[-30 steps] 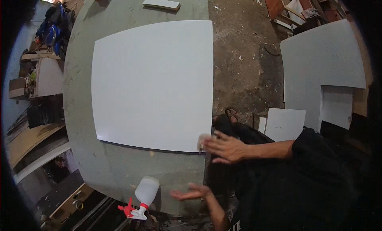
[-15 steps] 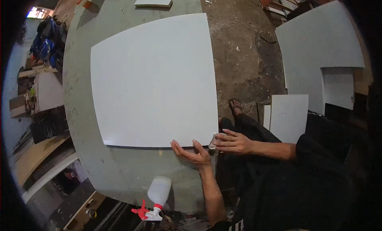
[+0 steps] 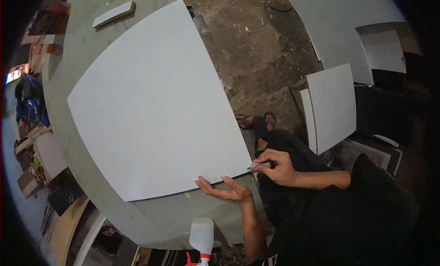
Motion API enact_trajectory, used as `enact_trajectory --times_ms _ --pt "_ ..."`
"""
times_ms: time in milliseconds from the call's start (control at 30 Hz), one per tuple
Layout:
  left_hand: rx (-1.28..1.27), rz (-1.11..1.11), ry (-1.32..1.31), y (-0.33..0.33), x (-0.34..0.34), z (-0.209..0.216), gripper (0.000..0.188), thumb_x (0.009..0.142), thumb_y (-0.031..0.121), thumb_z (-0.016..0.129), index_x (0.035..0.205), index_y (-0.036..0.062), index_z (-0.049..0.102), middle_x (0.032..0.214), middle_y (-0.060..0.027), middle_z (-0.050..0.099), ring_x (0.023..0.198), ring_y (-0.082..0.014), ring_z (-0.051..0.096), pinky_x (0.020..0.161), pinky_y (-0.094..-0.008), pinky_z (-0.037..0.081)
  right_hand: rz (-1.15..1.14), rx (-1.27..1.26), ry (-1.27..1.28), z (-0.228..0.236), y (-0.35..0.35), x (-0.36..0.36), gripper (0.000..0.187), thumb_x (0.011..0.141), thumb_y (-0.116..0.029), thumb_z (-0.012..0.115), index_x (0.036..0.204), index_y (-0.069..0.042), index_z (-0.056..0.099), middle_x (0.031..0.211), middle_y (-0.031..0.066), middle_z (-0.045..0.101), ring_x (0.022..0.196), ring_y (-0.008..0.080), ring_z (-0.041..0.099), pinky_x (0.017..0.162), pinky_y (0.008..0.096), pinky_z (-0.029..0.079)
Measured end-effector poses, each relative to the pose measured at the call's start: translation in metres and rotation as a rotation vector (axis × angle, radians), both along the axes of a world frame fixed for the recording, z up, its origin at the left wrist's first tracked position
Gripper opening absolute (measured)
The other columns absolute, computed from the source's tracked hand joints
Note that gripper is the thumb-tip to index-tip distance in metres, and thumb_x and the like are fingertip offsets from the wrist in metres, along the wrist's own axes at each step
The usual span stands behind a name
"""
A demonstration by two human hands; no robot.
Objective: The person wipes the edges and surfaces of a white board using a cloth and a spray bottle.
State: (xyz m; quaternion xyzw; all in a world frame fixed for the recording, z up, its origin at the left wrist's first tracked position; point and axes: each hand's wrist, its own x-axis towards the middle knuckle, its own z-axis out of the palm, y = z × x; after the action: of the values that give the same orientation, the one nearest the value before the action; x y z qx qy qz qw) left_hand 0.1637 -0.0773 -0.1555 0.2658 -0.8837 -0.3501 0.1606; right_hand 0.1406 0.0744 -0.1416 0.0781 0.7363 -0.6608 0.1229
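Observation:
A large white panel (image 3: 156, 101) lies flat on a grey-green worktable (image 3: 160, 220). At its near right corner, my right hand (image 3: 280, 169) pinches a small, crumpled greyish-white piece of cloth or paper (image 3: 253, 166) against the edge. My left hand (image 3: 229, 191) is turned palm up along the near edge, its fingers spread and its fingertips against the panel's rim; nothing lies in the palm. Nearer to me on the table is a white spray bottle (image 3: 201, 234) with a red collar and trigger, partly cut off by the frame's lower edge.
A narrow white board (image 3: 113, 14) rests on the table beyond the panel. To the right, white boards (image 3: 331, 110) stand upright beside dirty floor (image 3: 252, 60). Stacked boards and clutter (image 3: 50, 151) line the left side. My sandalled feet (image 3: 256, 121) show beside the table.
The whole view has turned, so the panel, table and bottle appear rotated. My right hand's fingers have gone from stretched out to pinching the crumpled piece at the corner. My left hand keeps its place.

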Motion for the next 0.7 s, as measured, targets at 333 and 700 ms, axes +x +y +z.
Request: enact_trajectory --times_ms 333,700 --pt "0.077 -0.038 0.086 0.004 -0.003 -0.009 0.064 0.096 0.031 0.049 0.145 -0.0042 0.028 0.151 -0.0286 0.024 0.142 -0.0383 0.025 0.115 -0.0549 0.021 -0.3 0.048 0.034 -0.007 -0.03 0.005 0.013 0.081 -0.006 0.075 0.075 0.0 0.065 0.067 0.0071 0.062 0.06 0.0109 0.057 0.055 0.0276 0.042" --pt "0.026 -0.063 0.07 0.002 -0.007 -0.015 0.061 0.098 0.033 0.046 0.144 -0.0034 0.029 0.151 -0.0277 0.024 0.144 -0.0405 0.021 0.115 -0.0553 0.022 -0.252 0.103 0.053 -0.006 -0.03 -0.007 0.017 0.086 -0.006 0.07 0.077 0.001 0.057 0.071 0.0085 0.058 0.064 0.0133 0.056 0.055 0.03 0.042"
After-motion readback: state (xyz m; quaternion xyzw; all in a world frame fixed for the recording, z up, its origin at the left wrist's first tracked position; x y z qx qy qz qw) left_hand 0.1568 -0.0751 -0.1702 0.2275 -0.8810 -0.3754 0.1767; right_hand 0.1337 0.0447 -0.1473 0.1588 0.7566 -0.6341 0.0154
